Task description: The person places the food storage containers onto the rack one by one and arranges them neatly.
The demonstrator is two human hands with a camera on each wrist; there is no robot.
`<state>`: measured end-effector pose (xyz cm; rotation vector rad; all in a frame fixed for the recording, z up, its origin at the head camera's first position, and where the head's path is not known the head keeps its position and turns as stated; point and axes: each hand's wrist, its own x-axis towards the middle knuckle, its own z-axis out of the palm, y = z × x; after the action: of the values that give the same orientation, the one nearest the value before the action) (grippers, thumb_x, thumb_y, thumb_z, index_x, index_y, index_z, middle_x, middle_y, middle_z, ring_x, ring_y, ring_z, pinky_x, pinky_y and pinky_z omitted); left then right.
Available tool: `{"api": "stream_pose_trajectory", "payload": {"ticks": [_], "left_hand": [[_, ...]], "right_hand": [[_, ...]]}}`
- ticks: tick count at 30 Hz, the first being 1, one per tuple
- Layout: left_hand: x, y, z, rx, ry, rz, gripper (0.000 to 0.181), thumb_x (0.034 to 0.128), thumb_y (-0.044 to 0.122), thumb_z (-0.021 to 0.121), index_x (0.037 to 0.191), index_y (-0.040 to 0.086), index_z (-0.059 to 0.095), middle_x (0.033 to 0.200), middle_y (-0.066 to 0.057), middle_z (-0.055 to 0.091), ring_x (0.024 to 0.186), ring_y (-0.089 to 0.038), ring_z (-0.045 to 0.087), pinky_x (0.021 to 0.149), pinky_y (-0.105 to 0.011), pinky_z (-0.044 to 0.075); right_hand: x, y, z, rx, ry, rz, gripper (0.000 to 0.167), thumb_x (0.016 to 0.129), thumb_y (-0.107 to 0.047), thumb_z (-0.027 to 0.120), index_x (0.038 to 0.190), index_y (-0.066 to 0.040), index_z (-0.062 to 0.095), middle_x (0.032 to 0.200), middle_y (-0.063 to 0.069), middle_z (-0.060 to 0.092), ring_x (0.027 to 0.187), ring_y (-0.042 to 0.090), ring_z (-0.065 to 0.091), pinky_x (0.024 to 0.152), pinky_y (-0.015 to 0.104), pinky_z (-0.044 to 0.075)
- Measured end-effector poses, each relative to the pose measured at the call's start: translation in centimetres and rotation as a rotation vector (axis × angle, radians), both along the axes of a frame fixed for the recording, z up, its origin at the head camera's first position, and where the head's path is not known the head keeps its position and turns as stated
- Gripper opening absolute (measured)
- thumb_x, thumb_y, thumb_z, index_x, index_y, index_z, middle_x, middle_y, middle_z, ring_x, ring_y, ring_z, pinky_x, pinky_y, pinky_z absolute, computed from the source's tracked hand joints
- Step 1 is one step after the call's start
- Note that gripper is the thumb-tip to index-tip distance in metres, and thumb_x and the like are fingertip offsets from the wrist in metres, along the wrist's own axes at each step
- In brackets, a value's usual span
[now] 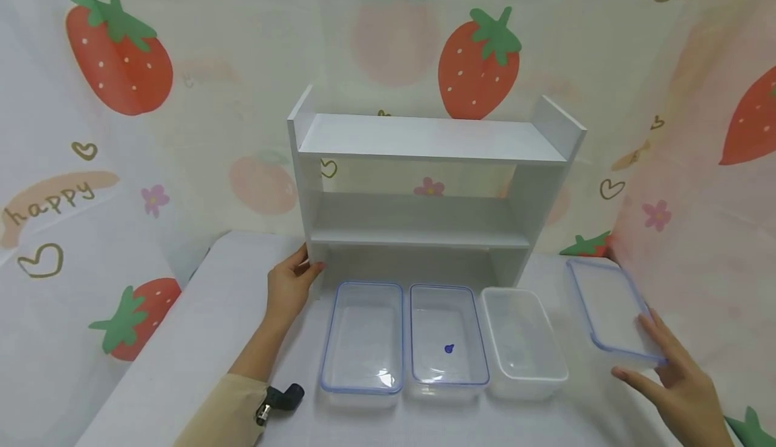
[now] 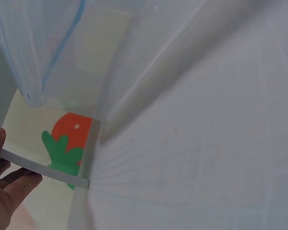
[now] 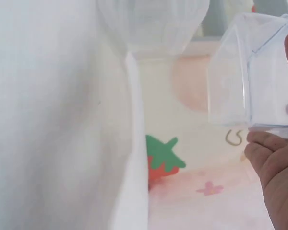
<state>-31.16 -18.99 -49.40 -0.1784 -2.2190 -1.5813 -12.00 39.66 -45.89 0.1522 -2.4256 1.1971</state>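
The two hands were well apart, each with its own hold. The left hand [image 1: 291, 289] gripped the left side panel [image 1: 304, 191] of a white shelf unit [image 1: 418, 215], its thumb on one face and its fingers on the other. The right hand [image 1: 685, 386] held a blue-rimmed container [image 1: 615, 305] by its near end, between thumb and spread fingers; that container was raised above the white table [image 1: 194, 353], to the right of the shelf unit. In front of the unit three clear boxes stood in a row: a wide box [image 1: 362, 336] on the left, a narrower box [image 1: 439, 319] with a dark blue spot [image 1: 449, 349] in the middle, and a milky box [image 1: 524, 336] on the right. Behind hung a strawberry-print cloth [image 1: 388, 50], and a black device [image 1: 285, 398] sat at the left sleeve [image 1: 227, 410]
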Motion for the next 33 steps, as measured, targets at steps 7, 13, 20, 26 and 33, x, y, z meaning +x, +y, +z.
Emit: {"api": "stream_pose_trajectory", "payload": {"ticks": [7, 13, 20, 26, 33], "left_hand": [[0.1, 0.0, -0.1, 0.009, -0.007, 0.001, 0.054, 0.0934, 0.02, 0.078, 0.143, 0.011, 0.06, 0.138, -0.018, 0.064, 0.114, -0.037, 0.07, 0.095, -0.041, 0.059], [0.0, -0.1, 0.0, 0.006, 0.004, 0.007, 0.053, 0.0927, 0.02, 0.078, 0.142, 0.011, 0.061, 0.137, -0.017, 0.065, 0.112, -0.036, 0.071, 0.093, -0.039, 0.059], [0.1, 0.0, -0.1, 0.001, 0.009, 0.006, 0.055, 0.0927, 0.019, 0.078, 0.143, 0.008, 0.059, 0.137, -0.017, 0.064, 0.113, -0.038, 0.07, 0.092, -0.037, 0.06], [0.1, -0.1, 0.0, 0.006, 0.005, -0.007, 0.054, 0.0928, 0.019, 0.078, 0.143, 0.008, 0.059, 0.138, -0.017, 0.064, 0.114, -0.036, 0.07, 0.092, -0.035, 0.059], [0.1, -0.1, 0.0, 0.002, 0.012, -0.005, 0.053, 0.0929, 0.019, 0.078, 0.142, 0.009, 0.06, 0.137, -0.018, 0.065, 0.112, -0.035, 0.071, 0.092, -0.036, 0.06]], "right_hand": [[-0.2, -1.2, 1.5, -0.02, 0.013, 0.009, 0.095, 0.08, 0.012, 0.081, 0.16, -0.014, 0.036, 0.17, -0.003, 0.023, 0.147, -0.002, 0.032, 0.098, -0.003, 0.036], [-0.4, -2.3, 3.1, -0.026, -0.003, 0.01, 0.095, 0.08, 0.008, 0.083, 0.16, -0.017, 0.038, 0.169, -0.006, 0.027, 0.139, -0.01, 0.039, 0.097, -0.003, 0.039], [-0.9, -3.5, 4.2, -0.086, -0.002, 0.004, 0.093, 0.078, 0.011, 0.083, 0.157, -0.014, 0.042, 0.168, -0.003, 0.031, 0.138, -0.01, 0.041, 0.097, -0.002, 0.04], [-1.1, -4.4, 5.2, -0.075, 0.044, 0.041, 0.094, 0.074, 0.016, 0.083, 0.156, -0.01, 0.044, 0.167, -0.003, 0.032, 0.139, -0.009, 0.041, 0.099, -0.001, 0.04], [-1.1, -5.7, 6.5, -0.113, 0.079, 0.099, 0.093, 0.072, 0.019, 0.082, 0.154, -0.004, 0.045, 0.166, 0.002, 0.036, 0.14, -0.007, 0.042, 0.1, 0.001, 0.041]]}}
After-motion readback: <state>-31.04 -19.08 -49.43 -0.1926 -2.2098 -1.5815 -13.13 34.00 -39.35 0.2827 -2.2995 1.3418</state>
